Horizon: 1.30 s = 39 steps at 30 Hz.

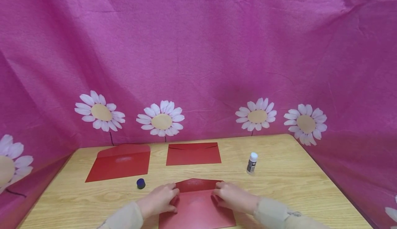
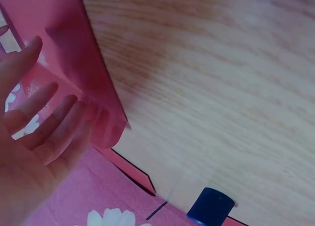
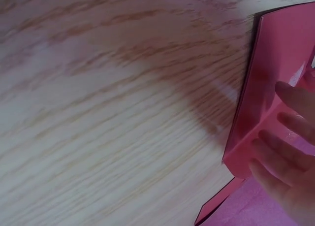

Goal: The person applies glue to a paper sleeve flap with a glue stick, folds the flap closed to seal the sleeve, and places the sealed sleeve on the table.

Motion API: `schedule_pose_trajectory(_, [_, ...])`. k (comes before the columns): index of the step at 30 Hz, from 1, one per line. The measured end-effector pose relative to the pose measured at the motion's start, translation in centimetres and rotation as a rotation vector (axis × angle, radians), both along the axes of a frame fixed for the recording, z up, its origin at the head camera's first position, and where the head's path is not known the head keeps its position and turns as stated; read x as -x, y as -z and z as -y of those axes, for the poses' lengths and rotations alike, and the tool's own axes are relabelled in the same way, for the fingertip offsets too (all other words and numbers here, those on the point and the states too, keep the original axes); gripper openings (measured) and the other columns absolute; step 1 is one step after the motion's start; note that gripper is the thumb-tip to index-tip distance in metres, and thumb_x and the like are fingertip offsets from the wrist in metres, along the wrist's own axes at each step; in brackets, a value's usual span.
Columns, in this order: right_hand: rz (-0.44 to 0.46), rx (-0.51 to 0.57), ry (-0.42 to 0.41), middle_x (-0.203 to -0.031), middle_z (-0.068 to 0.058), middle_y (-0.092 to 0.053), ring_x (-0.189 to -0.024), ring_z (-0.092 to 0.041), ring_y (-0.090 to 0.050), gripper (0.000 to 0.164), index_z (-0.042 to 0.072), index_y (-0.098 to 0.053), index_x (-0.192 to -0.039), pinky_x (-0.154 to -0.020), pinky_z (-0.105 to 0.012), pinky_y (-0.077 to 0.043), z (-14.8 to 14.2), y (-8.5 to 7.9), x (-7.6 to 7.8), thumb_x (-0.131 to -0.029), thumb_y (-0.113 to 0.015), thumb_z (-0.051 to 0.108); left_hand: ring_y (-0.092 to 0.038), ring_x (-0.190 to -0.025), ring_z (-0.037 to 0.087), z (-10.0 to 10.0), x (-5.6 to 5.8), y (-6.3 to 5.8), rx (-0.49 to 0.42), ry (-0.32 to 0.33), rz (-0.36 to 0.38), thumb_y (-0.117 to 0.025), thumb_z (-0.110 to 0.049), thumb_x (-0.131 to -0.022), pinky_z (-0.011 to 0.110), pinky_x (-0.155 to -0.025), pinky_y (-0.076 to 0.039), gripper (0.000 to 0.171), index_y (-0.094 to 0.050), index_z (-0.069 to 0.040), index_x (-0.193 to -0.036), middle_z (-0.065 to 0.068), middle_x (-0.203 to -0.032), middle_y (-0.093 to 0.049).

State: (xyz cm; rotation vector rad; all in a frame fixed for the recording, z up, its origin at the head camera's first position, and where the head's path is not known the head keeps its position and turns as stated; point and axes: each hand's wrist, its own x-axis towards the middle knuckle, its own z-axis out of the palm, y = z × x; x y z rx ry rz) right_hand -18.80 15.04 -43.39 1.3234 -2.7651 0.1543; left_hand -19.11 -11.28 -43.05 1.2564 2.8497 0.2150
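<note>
A red envelope (image 1: 198,213) lies at the near middle of the table, its pointed flap (image 1: 198,185) opened out toward the back. My left hand (image 1: 159,199) is at the left end of the flap fold, and my right hand (image 1: 234,198) mirrors it at the right end. In the left wrist view, the left fingers (image 2: 64,117) are spread, their tips against the red paper. The right wrist view shows the right fingers (image 3: 278,152) extended along the flap side. A dark blue cap (image 1: 141,183) sits left of the left hand.
At the back left lies another red envelope (image 1: 124,165) with its flap raised. A third red envelope (image 1: 193,155), flap folded down, is at the back middle. Farther right stands a glue stick (image 1: 252,163). Pink cloth (image 1: 201,67) with daisies hangs around the table.
</note>
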Motion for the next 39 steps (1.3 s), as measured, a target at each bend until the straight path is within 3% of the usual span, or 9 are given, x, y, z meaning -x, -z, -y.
schedule_pose_trajectory(6, [0.056,-0.015,0.030,-0.078,0.004,-0.049,-0.069,-0.004,-0.047,0.030,0.008,-0.064,-0.093,-0.063,-0.016,-0.043,0.0,0.4,0.4,-0.068,-0.074,0.021,-0.044,-0.066,0.007,0.0,0.4,0.9,0.021,0.009,-0.003,-0.078,-0.033,-0.062,0.022,-0.061,-0.043,0.035,-0.058,-0.011,-0.080,-0.005,-0.073,-0.044])
schedule_pose_trajectory(10, [0.063,-0.001,0.024,-0.091,0.000,-0.054,-0.081,-0.009,-0.052,0.040,0.007,-0.062,-0.101,-0.073,-0.019,-0.046,-0.1,0.8,0.6,-0.067,-0.075,0.022,-0.044,-0.071,0.008,0.2,0.5,1.1,0.012,-0.022,0.065,-0.077,-0.035,-0.063,0.023,-0.066,-0.043,0.040,-0.060,-0.009,-0.089,-0.004,-0.079,-0.045])
schedule_pose_trajectory(15, [0.130,0.008,0.048,-0.110,-0.008,-0.054,-0.100,-0.020,-0.053,0.046,0.005,-0.059,-0.110,-0.085,-0.026,-0.045,-0.1,0.9,0.6,-0.069,-0.073,0.020,-0.048,-0.091,0.017,0.4,0.3,1.1,0.013,-0.066,0.137,-0.075,-0.034,-0.066,0.032,-0.080,-0.045,0.049,-0.060,-0.008,-0.105,0.006,-0.102,-0.050])
schedule_pose_trajectory(21, [0.264,0.004,0.123,-0.130,-0.014,-0.043,-0.116,-0.028,-0.044,0.055,0.002,-0.051,-0.122,-0.092,-0.033,-0.041,-0.1,0.8,0.6,-0.073,-0.070,0.018,-0.043,-0.112,0.027,0.4,0.3,1.1,0.062,-0.061,0.158,-0.072,-0.033,-0.071,0.039,-0.092,-0.039,0.060,-0.053,-0.005,-0.121,0.016,-0.125,-0.044])
schedule_pose_trajectory(25, [0.325,-0.008,0.138,-0.134,-0.014,-0.039,-0.119,-0.029,-0.041,0.058,0.002,-0.047,-0.126,-0.094,-0.033,-0.039,-0.2,0.8,0.7,-0.075,-0.068,0.018,-0.040,-0.117,0.032,0.5,0.2,1.2,0.069,-0.033,0.162,-0.070,-0.031,-0.073,0.040,-0.095,-0.036,0.063,-0.048,0.000,-0.124,0.019,-0.131,-0.039])
schedule_pose_trajectory(32, [0.446,0.001,0.155,-0.139,-0.010,-0.034,-0.125,-0.026,-0.034,0.058,0.004,-0.042,-0.131,-0.098,-0.033,-0.034,-0.4,0.8,1.0,-0.079,-0.065,0.019,-0.034,-0.123,0.032,0.6,0.1,1.3,0.042,-0.039,0.240,-0.069,-0.026,-0.076,0.038,-0.099,-0.032,0.063,-0.044,0.002,-0.127,0.019,-0.136,-0.034])
schedule_pose_trajectory(39, [0.464,-0.009,0.117,-0.138,-0.016,-0.033,-0.123,-0.030,-0.036,0.056,-0.002,-0.041,-0.129,-0.100,-0.033,-0.031,-0.6,0.7,1.1,-0.081,-0.062,0.018,-0.029,-0.126,0.031,0.6,0.2,1.3,0.039,-0.060,0.317,-0.067,-0.024,-0.078,0.037,-0.101,-0.029,0.063,-0.041,0.001,-0.129,0.018,-0.138,-0.031])
